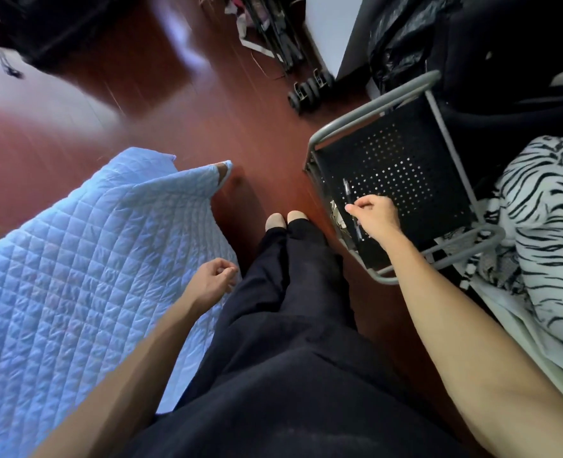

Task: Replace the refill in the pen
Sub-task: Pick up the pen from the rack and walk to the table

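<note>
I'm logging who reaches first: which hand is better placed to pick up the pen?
Right. The right hand is over the black perforated seat, fingers right at the pen. The left hand rests by the blue quilt, across the legs.

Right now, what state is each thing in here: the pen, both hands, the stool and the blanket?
pen: lying on the stool, whole, partly hidden by the right hand
right hand: fingers curled over the pen; grip not certain
left hand: loosely curled, empty, at the blanket's edge
stool: upright, perforated black seat
blanket: spread out, one corner lifted
</note>
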A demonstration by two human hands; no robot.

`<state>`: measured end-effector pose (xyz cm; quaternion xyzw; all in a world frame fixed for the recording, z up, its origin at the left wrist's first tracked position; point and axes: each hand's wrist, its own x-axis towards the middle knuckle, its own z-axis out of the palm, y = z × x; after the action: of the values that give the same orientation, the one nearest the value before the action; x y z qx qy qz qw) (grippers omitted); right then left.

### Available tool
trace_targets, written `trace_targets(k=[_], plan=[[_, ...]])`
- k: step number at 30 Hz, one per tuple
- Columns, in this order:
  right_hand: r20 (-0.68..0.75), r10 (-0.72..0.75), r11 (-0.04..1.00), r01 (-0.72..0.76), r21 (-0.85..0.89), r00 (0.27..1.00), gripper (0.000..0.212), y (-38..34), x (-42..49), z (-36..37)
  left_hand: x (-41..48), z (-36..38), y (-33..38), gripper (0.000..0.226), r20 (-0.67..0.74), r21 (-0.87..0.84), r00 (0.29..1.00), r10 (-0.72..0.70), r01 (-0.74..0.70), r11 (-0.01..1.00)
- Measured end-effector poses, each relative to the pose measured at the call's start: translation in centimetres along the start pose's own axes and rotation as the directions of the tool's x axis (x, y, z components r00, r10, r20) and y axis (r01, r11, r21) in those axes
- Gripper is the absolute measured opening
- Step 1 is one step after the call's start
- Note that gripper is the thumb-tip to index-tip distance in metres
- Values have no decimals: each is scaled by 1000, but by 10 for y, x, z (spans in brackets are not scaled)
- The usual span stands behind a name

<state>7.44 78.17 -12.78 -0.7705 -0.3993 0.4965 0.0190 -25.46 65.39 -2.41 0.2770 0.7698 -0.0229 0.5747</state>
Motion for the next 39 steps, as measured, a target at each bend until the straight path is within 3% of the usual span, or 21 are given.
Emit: trace_targets(k=[7,12,22,32,35,39], plan=[[171,-201,980,198,36,965,7,-27,-77,-6,-34,-14,-32,17,-79,-192,997,3,-18,981],[252,-268,962,271,23,930,12,-48,-101,-5,-49,-17,-59,19,-123,-343,991,-54,9,939],[280,-398,917,382,113,874,4,-112,-115,-9,-57,-10,-84,19,-180,-540,969,-172,49,840],[304,-386,923,368,117,871,6,-192,-83,22,-43,-24,-106,34,-149,-478,959,-242,144,866],[280,-401,916,390,99,872,7,-236,-68,35,-22,-54,-102,32,-120,-514,946,-301,200,834],[248,-399,916,391,84,883,7,-303,-56,47,14,-117,-81,29,-137,-536,952,-274,161,829]])
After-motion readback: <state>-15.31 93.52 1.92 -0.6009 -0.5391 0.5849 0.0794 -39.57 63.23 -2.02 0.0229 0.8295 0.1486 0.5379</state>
